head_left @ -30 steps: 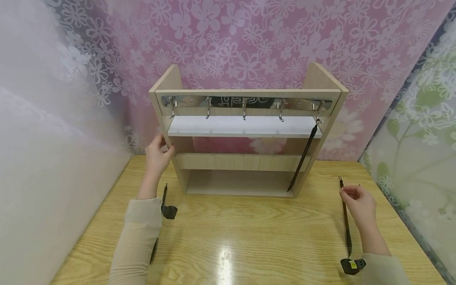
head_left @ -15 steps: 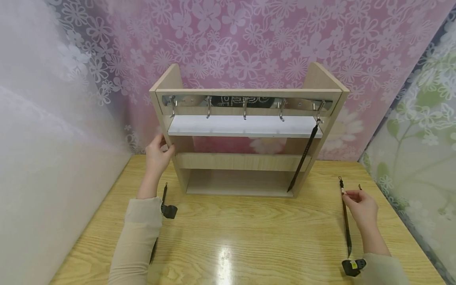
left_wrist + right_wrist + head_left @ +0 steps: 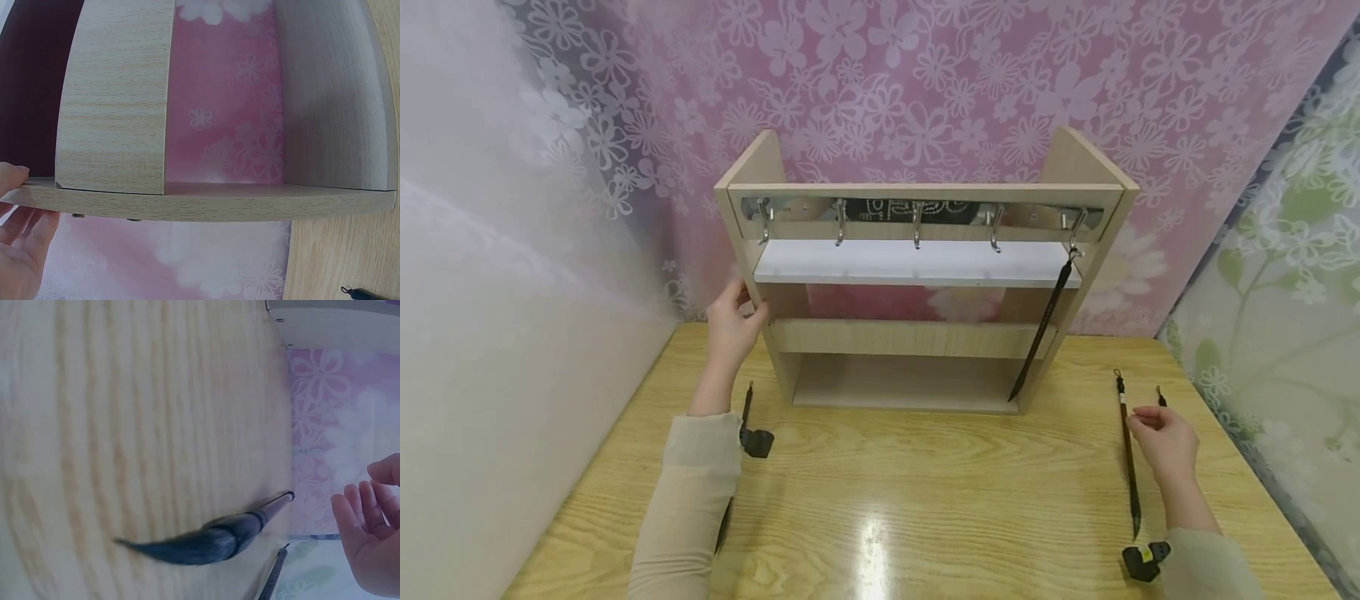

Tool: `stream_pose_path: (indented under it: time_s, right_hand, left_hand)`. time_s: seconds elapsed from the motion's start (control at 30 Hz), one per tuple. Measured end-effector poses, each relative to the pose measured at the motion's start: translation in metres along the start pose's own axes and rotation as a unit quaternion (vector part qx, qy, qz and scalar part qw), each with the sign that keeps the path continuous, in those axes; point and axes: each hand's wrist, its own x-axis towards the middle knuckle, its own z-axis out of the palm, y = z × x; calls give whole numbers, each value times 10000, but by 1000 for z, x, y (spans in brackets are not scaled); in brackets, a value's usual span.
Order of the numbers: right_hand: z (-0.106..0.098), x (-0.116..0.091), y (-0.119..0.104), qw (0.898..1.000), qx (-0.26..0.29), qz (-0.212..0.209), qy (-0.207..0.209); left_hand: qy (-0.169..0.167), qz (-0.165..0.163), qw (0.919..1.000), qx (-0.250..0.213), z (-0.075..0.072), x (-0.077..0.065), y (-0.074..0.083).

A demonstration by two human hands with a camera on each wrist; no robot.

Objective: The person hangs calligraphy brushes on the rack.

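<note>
My left hand (image 3: pixel 733 329) grips the left side panel of a pale wooden shelf unit (image 3: pixel 910 340), thumb and fingers on opposite faces in the left wrist view. A writing brush (image 3: pixel 1043 329) hangs by its loop from the rightmost of several metal hooks (image 3: pixel 917 225). On the table's right side lies another brush (image 3: pixel 1130 458), its dark bristles (image 3: pixel 194 547) toward the near edge. Just right of its handle hovers my right hand (image 3: pixel 1168 446), holding nothing, fingers loosely bent and apart from it. A further brush (image 3: pixel 1161 398) is mostly hidden behind that hand.
A dark brush (image 3: pixel 747 404) lies beside my left forearm, partly covered by it. Another dark piece (image 3: pixel 723 527) shows from under the left sleeve. Walls with flower-patterned cloth (image 3: pixel 880 92) close in the wooden table (image 3: pixel 865 475) behind and at the sides.
My right hand has shifted slightly right and toward me, off the brush handle, uncovering its pale label and the loop of the brush behind. The left hand keeps its grip.
</note>
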Motion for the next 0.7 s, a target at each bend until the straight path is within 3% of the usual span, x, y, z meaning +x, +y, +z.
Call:
stream_pose_path:
  time_s: [0.43,0.7]
  right_hand:
    - [3,7,16,9993,-360,41,-118]
    - [3,10,21,9978,-452,90,-473]
  left_hand:
    - [-21,-93,10000,15,-1,0,1]
    - [-31,-110,9999,-20,-1,-1,2]
